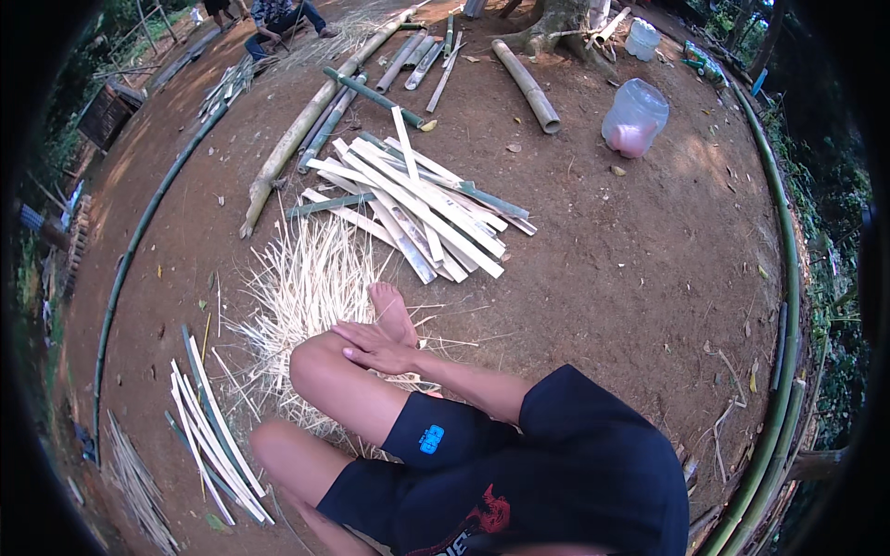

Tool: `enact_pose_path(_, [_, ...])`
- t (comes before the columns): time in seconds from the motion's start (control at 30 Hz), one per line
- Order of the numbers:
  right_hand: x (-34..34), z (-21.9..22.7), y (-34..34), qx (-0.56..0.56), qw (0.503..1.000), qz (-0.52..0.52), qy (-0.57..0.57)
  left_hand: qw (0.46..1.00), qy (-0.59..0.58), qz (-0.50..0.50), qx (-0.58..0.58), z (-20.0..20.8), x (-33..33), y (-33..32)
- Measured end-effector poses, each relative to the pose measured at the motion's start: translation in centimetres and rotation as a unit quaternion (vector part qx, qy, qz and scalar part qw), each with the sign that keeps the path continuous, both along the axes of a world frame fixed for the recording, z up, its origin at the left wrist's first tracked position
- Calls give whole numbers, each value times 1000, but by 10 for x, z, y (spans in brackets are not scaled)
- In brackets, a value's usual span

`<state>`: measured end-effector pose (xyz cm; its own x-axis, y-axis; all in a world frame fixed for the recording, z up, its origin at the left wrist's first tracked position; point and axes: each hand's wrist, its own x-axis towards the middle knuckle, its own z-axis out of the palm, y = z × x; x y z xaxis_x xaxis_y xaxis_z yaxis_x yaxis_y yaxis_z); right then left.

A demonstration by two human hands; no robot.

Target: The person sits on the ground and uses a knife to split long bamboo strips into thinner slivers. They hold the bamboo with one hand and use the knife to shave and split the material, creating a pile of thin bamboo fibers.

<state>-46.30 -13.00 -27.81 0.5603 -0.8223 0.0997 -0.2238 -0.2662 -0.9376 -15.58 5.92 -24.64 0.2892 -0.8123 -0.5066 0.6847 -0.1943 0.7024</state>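
Observation:
My right hand (375,352) lies on my raised right knee, its fingers stretched out and holding nothing. My left hand is not in view; part of a limb shows below my left thigh, and I cannot tell whether it is arm or leg. Around my bare foot spreads a heap of thin pale bamboo shavings (311,287). Just past it is a crisscross pile of split bamboo strips (417,204), mostly pale, some green. To the left of my knees lies a small bundle of long, narrow bamboo slats (211,435).
A long bamboo pole (301,139) and several cut bamboo lengths (422,65) lie farther off. A clear plastic jug (636,116) stands at the right, near a thick bamboo piece (527,85). Green poles (783,306) edge the dirt ground. Another person (283,23) sits at the far left.

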Motion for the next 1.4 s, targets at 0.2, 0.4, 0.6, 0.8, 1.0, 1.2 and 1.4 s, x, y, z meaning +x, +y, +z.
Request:
enact_pose_path(0.2, [-144, -157, 43, 234, 902, -85, 352, 902, -423, 76, -34, 106, -9, -57])
enact_pose_path(0.4, [-57, -25, 23, 102, 957, -209, 172, 711, -696, -96, -35, 124, -57, -55])
enact_pose_path(0.6, [23, 78, 43, -121, 985, 17, -125, 666, -724, -180, -11, 88, -35, -63])
enact_pose_path(0.8, [59, 52, -8, -31, 982, 127, -139, 972, -173, -148, 59, 51, 17, -32])
enact_pose_path(1.0, [57, 84, 12, 58, 990, 4, -125, 988, -111, -31, 103, 8, 23, 52])
enact_pose_path(1.2, [46, 114, 116, -367, 911, 184, 48, 613, -773, -96, -130, 100, -74, 46])
enact_pose_path(1.4, [40, 138, 12, -395, 777, 337, 356, 203, -825, -516, -109, 113, -15, 17])
